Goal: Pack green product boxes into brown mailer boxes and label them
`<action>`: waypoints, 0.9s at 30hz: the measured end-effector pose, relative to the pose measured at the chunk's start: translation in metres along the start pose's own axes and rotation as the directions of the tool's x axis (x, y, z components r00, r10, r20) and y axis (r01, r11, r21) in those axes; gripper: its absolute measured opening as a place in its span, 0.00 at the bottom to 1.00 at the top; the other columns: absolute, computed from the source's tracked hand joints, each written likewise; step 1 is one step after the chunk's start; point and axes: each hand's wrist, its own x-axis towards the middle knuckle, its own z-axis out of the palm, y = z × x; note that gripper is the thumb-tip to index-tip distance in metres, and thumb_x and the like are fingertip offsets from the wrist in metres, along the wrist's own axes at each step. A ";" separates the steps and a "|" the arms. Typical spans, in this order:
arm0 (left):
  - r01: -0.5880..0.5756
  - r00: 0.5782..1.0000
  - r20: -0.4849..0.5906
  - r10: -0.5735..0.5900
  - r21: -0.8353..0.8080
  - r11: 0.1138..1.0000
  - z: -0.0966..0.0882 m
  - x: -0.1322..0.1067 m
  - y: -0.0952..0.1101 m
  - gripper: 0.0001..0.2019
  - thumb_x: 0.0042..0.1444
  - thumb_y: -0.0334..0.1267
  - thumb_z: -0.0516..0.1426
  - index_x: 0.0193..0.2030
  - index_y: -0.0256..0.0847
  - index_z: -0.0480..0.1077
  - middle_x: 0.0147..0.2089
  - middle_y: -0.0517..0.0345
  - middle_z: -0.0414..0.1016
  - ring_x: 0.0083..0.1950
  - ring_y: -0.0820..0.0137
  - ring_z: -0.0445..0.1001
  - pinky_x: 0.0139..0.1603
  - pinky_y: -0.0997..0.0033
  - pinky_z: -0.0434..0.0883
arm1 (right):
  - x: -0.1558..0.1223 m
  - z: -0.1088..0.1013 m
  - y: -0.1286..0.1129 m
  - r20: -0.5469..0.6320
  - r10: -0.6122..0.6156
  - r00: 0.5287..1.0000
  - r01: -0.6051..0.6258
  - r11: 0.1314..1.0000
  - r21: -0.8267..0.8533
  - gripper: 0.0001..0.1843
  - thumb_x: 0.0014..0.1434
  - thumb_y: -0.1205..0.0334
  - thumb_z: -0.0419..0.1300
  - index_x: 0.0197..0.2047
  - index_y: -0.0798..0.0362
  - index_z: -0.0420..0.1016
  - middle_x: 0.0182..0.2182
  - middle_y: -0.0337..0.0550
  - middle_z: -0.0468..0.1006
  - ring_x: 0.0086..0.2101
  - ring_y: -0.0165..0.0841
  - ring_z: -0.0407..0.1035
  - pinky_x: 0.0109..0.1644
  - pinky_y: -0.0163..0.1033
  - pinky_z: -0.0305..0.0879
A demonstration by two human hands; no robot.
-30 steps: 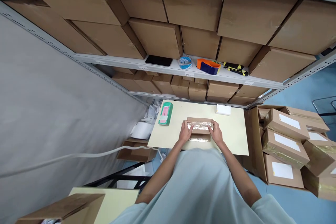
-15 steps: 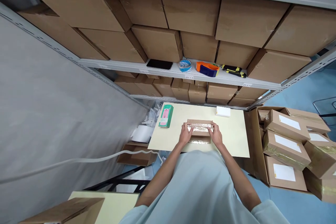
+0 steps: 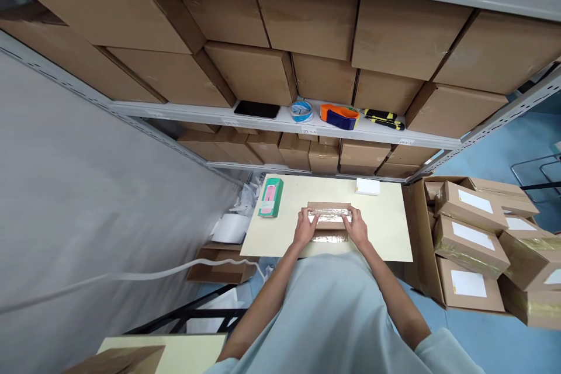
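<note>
A small brown cardboard box point(image 3: 329, 221) with shiny clear tape across its top lies on the pale yellow table point(image 3: 394, 234). My left hand point(image 3: 304, 227) grips its left end and my right hand point(image 3: 356, 228) grips its right end, fingers curled over the top edge. A green and pink packet point(image 3: 270, 197) lies on the table's far left. Near the far right corner of the table sits a white pad point(image 3: 367, 186).
A grey shelf point(image 3: 280, 123) behind the table carries a black phone point(image 3: 256, 109), a tape roll point(image 3: 301, 111), an orange tape dispenser point(image 3: 338, 115) and a yellow-black tool point(image 3: 383, 118) among stacked cartons. Labelled taped boxes point(image 3: 471, 234) fill an open carton at right. A grey wall stands at left.
Both hands have stayed on the box ends; the box has barely moved. The view has shifted slightly, so everything sits a little further left in the frame.
</note>
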 end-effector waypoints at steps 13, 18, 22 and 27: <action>-0.361 0.905 -0.171 0.390 0.180 0.915 -0.016 0.075 0.143 0.12 0.68 0.34 0.59 0.56 0.45 0.73 0.83 0.36 0.58 0.88 0.42 0.52 0.82 0.29 0.60 | 0.126 -0.083 -0.100 -0.245 -0.349 0.905 0.301 0.930 -0.212 0.30 0.81 0.38 0.50 0.62 0.54 0.78 0.57 0.65 0.78 0.56 0.54 0.71 0.63 0.59 0.70; -0.554 0.778 -0.230 0.585 0.189 0.811 -0.044 0.158 0.242 0.19 0.71 0.34 0.56 0.67 0.40 0.72 0.85 0.34 0.57 0.88 0.47 0.53 0.86 0.35 0.57 | 0.231 -0.150 -0.188 -0.327 -0.520 0.789 0.419 0.844 -0.334 0.33 0.82 0.37 0.48 0.68 0.58 0.72 0.63 0.68 0.75 0.63 0.56 0.68 0.68 0.60 0.66; -0.623 0.739 -0.152 0.657 0.220 0.751 -0.055 0.205 0.281 0.33 0.67 0.30 0.54 0.79 0.31 0.62 0.88 0.33 0.51 0.90 0.50 0.48 0.89 0.38 0.52 | 0.281 -0.169 -0.224 -0.252 -0.486 0.837 0.361 0.836 -0.413 0.31 0.83 0.46 0.46 0.66 0.66 0.72 0.62 0.74 0.75 0.61 0.58 0.68 0.68 0.62 0.64; -0.625 0.760 0.000 0.650 0.275 0.730 -0.045 0.227 0.273 0.43 0.61 0.27 0.56 0.85 0.31 0.54 0.90 0.36 0.46 0.91 0.45 0.43 0.87 0.32 0.53 | 0.304 -0.159 -0.226 -0.127 -0.422 0.898 0.306 0.804 -0.510 0.21 0.77 0.65 0.51 0.63 0.69 0.74 0.60 0.76 0.79 0.61 0.58 0.69 0.69 0.65 0.59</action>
